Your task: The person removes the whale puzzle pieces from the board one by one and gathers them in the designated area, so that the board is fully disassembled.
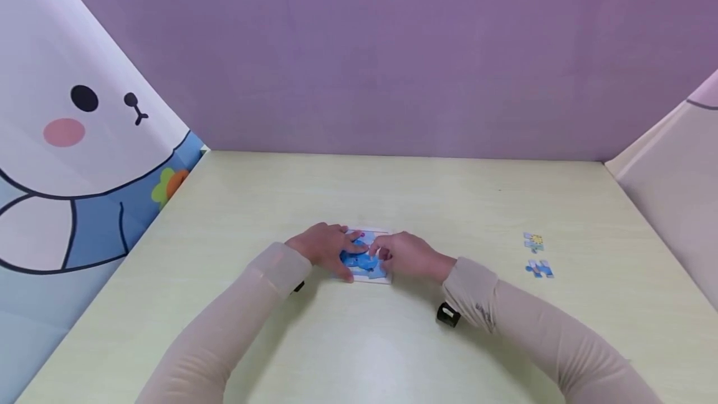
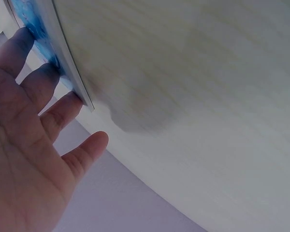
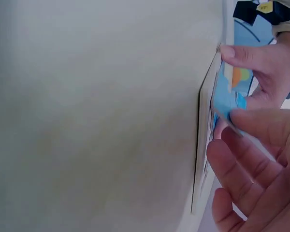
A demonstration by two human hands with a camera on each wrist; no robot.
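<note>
A small jigsaw board (image 1: 383, 280) with a pale frame and a blue picture lies on the table in front of me. My left hand (image 1: 325, 247) is spread over its left side. The left thumb reaches the near edge, and the fingertips rest on the blue picture. From the right, my right hand (image 1: 408, 255) pinches a light-blue puzzle piece (image 3: 224, 96) between thumb and fingers. In the right wrist view that piece is tilted up over the board, its near end in my grip. Part of the picture is hidden under both hands.
Loose puzzle pieces lie in two small groups on the right of the table: an upper group (image 1: 534, 241) with a yellow sun and a lower blue group (image 1: 540, 269). A purple wall (image 1: 392, 67) stands behind the table (image 1: 269, 192). Printed cloth (image 1: 95, 223) hangs on the left.
</note>
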